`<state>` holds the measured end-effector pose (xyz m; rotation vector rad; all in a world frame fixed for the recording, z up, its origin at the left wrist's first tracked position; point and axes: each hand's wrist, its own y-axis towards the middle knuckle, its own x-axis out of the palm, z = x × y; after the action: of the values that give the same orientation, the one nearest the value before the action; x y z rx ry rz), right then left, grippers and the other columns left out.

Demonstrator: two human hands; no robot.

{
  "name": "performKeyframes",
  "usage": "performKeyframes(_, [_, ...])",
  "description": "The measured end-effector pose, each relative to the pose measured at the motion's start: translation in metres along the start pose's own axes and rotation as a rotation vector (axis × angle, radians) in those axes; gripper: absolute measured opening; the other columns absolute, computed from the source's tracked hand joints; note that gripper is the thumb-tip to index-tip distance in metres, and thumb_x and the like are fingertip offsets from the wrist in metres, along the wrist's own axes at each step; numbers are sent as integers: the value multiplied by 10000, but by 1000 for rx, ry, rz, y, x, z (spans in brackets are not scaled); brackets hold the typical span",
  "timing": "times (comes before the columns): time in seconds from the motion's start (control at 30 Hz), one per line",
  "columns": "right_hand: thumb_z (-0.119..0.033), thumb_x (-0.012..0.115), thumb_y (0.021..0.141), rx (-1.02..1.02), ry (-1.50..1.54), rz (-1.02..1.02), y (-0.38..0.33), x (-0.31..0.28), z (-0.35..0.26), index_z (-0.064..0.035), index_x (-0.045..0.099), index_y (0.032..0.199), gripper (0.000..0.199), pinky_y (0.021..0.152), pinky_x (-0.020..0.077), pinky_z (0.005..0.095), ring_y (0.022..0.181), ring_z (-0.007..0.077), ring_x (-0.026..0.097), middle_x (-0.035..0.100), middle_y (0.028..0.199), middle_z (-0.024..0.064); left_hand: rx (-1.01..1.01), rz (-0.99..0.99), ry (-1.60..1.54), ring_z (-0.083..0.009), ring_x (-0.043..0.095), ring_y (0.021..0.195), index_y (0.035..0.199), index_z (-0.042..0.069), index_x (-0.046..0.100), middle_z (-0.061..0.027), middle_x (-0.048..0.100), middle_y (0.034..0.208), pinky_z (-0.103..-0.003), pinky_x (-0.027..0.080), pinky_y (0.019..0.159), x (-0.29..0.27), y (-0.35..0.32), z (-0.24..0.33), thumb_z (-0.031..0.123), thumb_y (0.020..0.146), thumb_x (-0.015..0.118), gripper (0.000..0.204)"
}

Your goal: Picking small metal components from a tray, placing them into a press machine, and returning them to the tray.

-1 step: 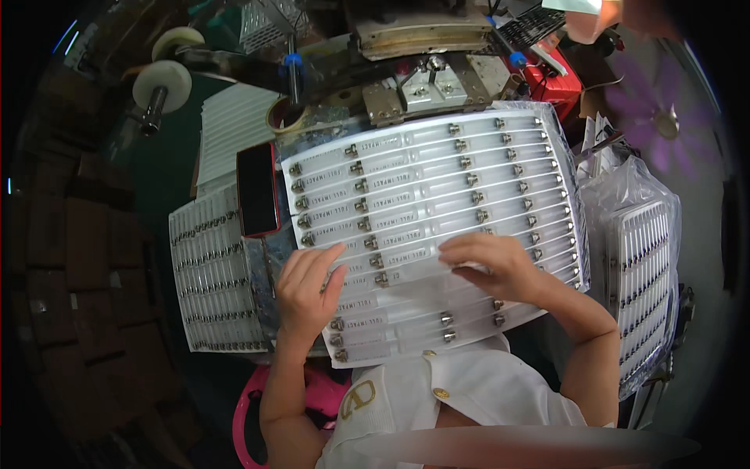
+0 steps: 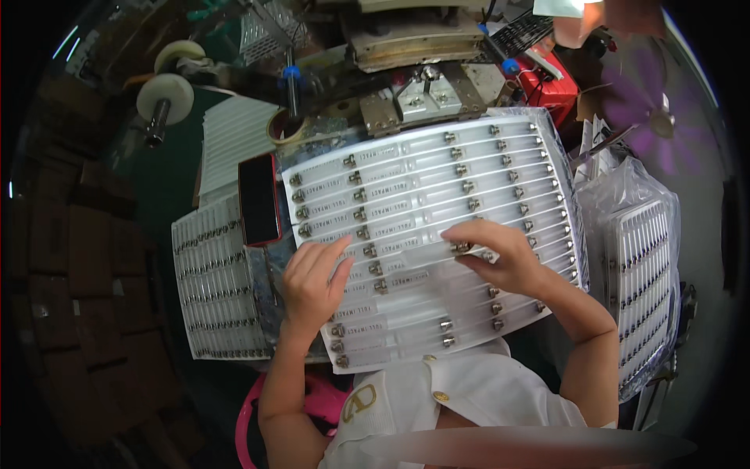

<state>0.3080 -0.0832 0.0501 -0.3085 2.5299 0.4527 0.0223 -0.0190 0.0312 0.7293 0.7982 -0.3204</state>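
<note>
**Both hands flat on the strip sheet**

At centre frame, a big white sheet of clear strips (image 2: pixel 437 227) with small metal clasps in rows lies tilted on the desk (image 2: pixel 168 180), upper edge toward 12 o'clock and near corner toward 6.

- Left hand (image 2: pixel 311 285): at 8 o'clock on the sheet, palm down, fingers (image 2: pixel 332 254) spread loosely and resting across the left ends of the strips. Holding nothing.
- Right hand (image 2: pixel 500 254): just right of centre, palm down, fingers (image 2: pixel 461 234) curled narrow over a metal clasp (image 2: pixel 461 248) in the middle rows. Touching it; cannot tell if it is pinched.
- Hands are apart, several strips between them.

Around it:
- Dark phone with red edge (image 2: pixel 258 199) at 9 o'clock, touching the sheet's left edge.
- A second sheet of strips (image 2: pixel 215 289) at 8 o'clock, partly under the main one.
- Bagged stack of strips (image 2: pixel 644 281) at 3 o'clock, standing on edge.
- Metal press fixture (image 2: pixel 418 98) at 12 o'clock, just beyond the sheet's top edge.
- Tape roll (image 2: pixel 285 125) at 11 o'clock; white spool (image 2: pixel 164 98) further out at 10.
- Red box (image 2: pixel 555 90) at 1 o'clock.
- Pink stool (image 2: pixel 320 402) at 6 o'clock, under the left forearm.
</note>
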Motion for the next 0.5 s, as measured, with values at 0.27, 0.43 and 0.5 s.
performKeyframes(0.27, [69,616,817,231,63,375,8,-58,28,1,604,1165,356,835,505,253,956,124,611,629,1099,71,365,132,256,-245,604,657,1223,219,597,-70,551,701,-352,503,567,89,179,-19,89,803,622,440])
performKeyframes(0.43, [-10,649,840,230,113,496,34,-78,76,-5,621,1156,317,756,495,215,840,84,607,658,989,57,459,71,481,-243,638,658,1032,129,589,-83,604,726,-344,512,558,115,236,-20,69,777,598,263])
performKeyframes(0.5, [-41,664,835,252,-18,548,50,-85,85,2,610,1171,343,735,479,202,813,60,589,660,946,51,494,61,541,-231,649,663,851,81,524,-71,612,722,-335,514,546,117,237,-11,51,751,581,119])
